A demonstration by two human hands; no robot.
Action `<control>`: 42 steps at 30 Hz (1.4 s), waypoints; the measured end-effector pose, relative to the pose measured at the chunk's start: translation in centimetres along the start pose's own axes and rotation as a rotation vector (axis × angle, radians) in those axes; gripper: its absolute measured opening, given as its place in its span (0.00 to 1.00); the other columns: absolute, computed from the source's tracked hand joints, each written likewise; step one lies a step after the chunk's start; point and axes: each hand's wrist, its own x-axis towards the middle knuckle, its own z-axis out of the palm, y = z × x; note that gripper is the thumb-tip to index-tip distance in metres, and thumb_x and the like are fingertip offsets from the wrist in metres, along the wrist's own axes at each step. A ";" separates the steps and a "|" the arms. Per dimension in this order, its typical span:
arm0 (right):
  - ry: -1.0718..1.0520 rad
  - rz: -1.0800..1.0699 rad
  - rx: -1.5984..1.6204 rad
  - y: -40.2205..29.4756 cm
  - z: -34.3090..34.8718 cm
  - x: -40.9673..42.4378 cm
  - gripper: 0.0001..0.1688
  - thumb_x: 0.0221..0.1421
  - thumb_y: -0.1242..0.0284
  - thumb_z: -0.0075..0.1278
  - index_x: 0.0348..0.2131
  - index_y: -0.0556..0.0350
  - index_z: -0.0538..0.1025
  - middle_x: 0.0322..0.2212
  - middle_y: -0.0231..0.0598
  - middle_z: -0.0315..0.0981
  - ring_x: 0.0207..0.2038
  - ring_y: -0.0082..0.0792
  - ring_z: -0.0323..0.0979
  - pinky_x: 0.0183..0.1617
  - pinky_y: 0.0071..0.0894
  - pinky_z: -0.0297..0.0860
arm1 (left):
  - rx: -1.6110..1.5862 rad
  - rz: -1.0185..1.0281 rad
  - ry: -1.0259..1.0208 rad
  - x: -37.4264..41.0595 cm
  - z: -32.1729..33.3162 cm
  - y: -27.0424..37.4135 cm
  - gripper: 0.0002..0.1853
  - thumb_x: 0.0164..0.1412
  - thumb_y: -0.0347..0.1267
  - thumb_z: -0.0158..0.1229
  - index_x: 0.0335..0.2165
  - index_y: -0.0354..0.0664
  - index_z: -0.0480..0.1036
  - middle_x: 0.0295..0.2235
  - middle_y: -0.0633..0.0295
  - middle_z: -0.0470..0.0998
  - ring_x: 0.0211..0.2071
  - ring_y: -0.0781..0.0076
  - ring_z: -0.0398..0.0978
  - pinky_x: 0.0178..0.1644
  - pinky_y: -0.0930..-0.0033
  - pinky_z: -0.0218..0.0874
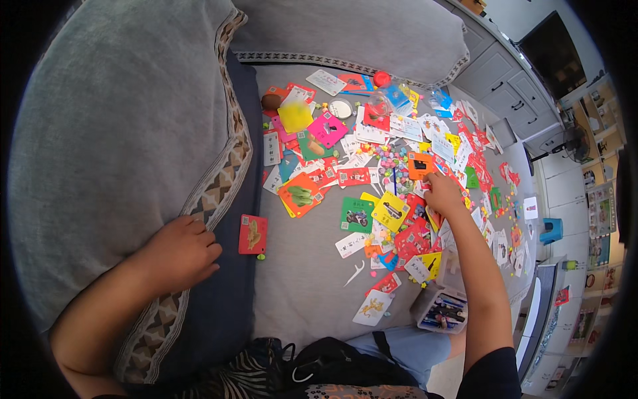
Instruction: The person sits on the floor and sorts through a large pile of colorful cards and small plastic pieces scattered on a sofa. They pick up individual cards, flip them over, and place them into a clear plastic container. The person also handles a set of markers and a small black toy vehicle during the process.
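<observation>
My right hand (442, 194) reaches over the scattered cards, its fingertips pinched at the lower edge of an orange picture card (420, 164). Whether that card is lifted off the pile is hard to tell. Small coloured paper stars (391, 157) lie heaped just beyond it. A yellow car card (390, 212) and a green motorcycle card (357, 215) lie left of my right wrist. My left hand (187, 252) rests on the grey sofa cushion (129, 134), fingers loosely bent with nothing in them. Right of it, a red picture card (252, 234) lies at the seat's edge.
A clear plastic box of pens (442, 314) stands beside my right forearm. A white floss pick (355, 273) lies on the grey seat cover (299, 279). Farther off are a clear jar (394, 97), a red lid (382, 79), a blue stool (552, 231) and a fan (573, 143).
</observation>
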 end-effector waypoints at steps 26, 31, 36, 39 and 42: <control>0.150 -0.557 0.278 -21.4 3.1 -0.8 0.35 0.40 0.66 0.57 0.49 0.60 0.66 0.45 0.43 0.65 0.48 0.42 0.63 0.52 0.42 0.60 | -0.025 -0.043 -0.043 -0.1 -0.3 0.2 0.10 0.47 0.37 0.61 0.28 0.44 0.74 0.29 0.64 0.74 0.36 0.66 0.70 0.45 0.65 0.58; 0.120 -0.475 0.268 -17.7 3.3 -5.1 0.38 0.43 0.59 0.59 0.49 0.61 0.65 0.39 0.44 0.66 0.44 0.44 0.63 0.47 0.43 0.61 | -0.007 -0.032 -0.045 -0.2 -0.2 0.2 0.10 0.48 0.38 0.60 0.29 0.44 0.75 0.29 0.64 0.74 0.37 0.66 0.70 0.46 0.65 0.58; 0.149 -0.385 0.347 -15.4 4.7 -8.4 0.34 0.46 0.62 0.58 0.48 0.62 0.66 0.37 0.46 0.67 0.43 0.45 0.63 0.48 0.43 0.60 | 0.004 0.006 0.007 0.0 -0.1 0.1 0.09 0.48 0.38 0.60 0.26 0.44 0.73 0.27 0.64 0.73 0.35 0.65 0.70 0.44 0.65 0.58; 0.176 -0.378 0.366 -14.8 5.2 -9.7 0.29 0.47 0.64 0.57 0.46 0.60 0.68 0.34 0.43 0.67 0.41 0.43 0.63 0.47 0.42 0.61 | 0.018 0.013 0.023 -0.1 -0.2 0.2 0.09 0.48 0.38 0.60 0.24 0.45 0.72 0.26 0.64 0.73 0.34 0.65 0.71 0.43 0.65 0.58; 0.197 -0.370 0.364 -14.2 5.7 -10.9 0.23 0.47 0.66 0.57 0.42 0.56 0.71 0.32 0.41 0.67 0.40 0.42 0.64 0.45 0.41 0.62 | 0.014 0.010 0.023 -0.1 0.1 0.2 0.09 0.48 0.38 0.60 0.24 0.45 0.72 0.26 0.64 0.73 0.34 0.65 0.70 0.43 0.65 0.58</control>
